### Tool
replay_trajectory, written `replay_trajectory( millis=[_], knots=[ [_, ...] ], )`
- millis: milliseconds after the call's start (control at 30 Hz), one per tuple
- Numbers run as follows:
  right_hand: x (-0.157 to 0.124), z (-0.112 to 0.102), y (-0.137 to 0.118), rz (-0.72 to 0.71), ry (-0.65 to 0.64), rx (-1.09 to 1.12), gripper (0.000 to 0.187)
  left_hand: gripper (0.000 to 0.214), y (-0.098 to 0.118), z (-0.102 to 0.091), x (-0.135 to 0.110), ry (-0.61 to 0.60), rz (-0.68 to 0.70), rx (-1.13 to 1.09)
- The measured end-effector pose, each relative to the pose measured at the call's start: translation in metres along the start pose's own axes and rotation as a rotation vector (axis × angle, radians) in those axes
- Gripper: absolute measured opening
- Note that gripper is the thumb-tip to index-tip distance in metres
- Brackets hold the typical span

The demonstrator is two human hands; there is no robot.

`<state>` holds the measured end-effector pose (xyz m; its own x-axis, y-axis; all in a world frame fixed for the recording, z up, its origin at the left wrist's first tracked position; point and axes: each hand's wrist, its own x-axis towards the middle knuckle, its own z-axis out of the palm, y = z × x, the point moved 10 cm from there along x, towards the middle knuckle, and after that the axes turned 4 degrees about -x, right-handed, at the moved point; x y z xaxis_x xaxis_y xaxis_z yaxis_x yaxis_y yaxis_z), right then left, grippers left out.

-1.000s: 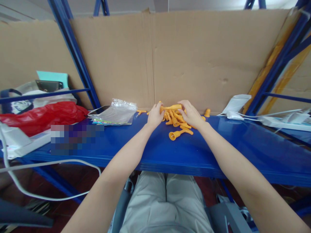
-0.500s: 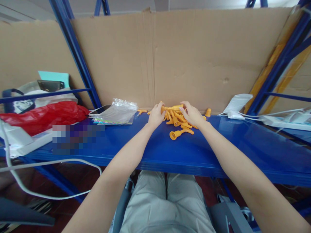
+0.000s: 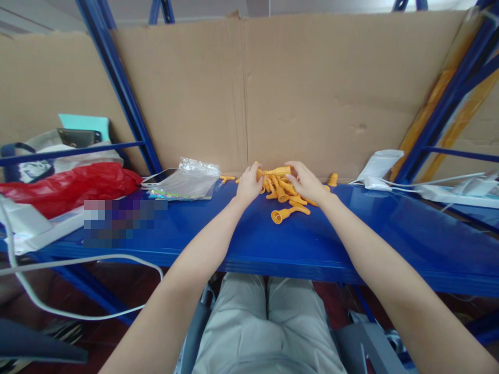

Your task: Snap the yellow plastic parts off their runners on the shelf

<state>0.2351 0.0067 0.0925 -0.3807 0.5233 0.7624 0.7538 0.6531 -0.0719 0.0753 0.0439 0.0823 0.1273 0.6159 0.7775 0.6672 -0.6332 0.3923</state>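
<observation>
A pile of several small orange plastic parts (image 3: 286, 196) lies on the blue shelf (image 3: 273, 244) against the cardboard wall. My left hand (image 3: 248, 185) and my right hand (image 3: 307, 182) are at the top of the pile. Between them they pinch one long orange part (image 3: 276, 171), held level, each hand closed on one end. A single orange trumpet-shaped part (image 3: 281, 214) lies apart at the near side of the pile. Loose orange pieces sit at the left (image 3: 226, 179) and the right (image 3: 332, 180) of the pile.
A clear plastic bag (image 3: 187, 179) lies on a phone left of the pile. Further left are a red bag (image 3: 66, 187) and white items. At the right lie a white pouch (image 3: 380, 165), cables and a white power strip (image 3: 456, 196). Blue rack posts stand on both sides.
Hardly anything differs. Both hands stay on the long orange part at the top of the pile, shifting only slightly.
</observation>
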Motion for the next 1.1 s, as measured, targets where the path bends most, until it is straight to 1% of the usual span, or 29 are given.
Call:
replay_trajectory(
  millis=[200, 367, 500, 600, 733, 833, 967, 1100],
  knots=[
    [0.001, -0.003, -0.004, -0.038, -0.003, -0.021, 0.037, 0.03, -0.001, -0.001, 0.001, -0.003, -0.014, -0.006],
    [-0.002, -0.002, 0.009, 0.085, 0.009, -0.037, 0.047, 0.03, -0.004, -0.001, 0.0, 0.004, -0.02, -0.014],
    [-0.004, 0.005, 0.016, 0.134, -0.02, -0.01, 0.045, 0.031, -0.005, 0.0, 0.0, -0.007, -0.023, -0.002],
    [-0.002, 0.009, 0.016, 0.11, -0.017, 0.014, 0.044, 0.03, -0.007, 0.0, 0.0, -0.013, -0.039, 0.006],
    [0.0, 0.011, 0.009, 0.015, -0.018, 0.023, 0.046, 0.028, -0.012, -0.001, 0.0, -0.01, -0.061, 0.02],
    [-0.001, 0.01, 0.006, -0.019, -0.026, 0.018, 0.048, 0.028, -0.014, 0.0, 0.0, -0.012, -0.064, 0.03],
    [-0.001, 0.006, 0.005, 0.005, -0.006, -0.008, 0.046, 0.03, -0.012, 0.001, 0.0, -0.018, -0.048, 0.021],
    [-0.001, 0.011, 0.01, 0.072, -0.051, -0.021, 0.047, 0.029, -0.007, 0.004, -0.001, -0.045, -0.035, 0.015]
  ],
)
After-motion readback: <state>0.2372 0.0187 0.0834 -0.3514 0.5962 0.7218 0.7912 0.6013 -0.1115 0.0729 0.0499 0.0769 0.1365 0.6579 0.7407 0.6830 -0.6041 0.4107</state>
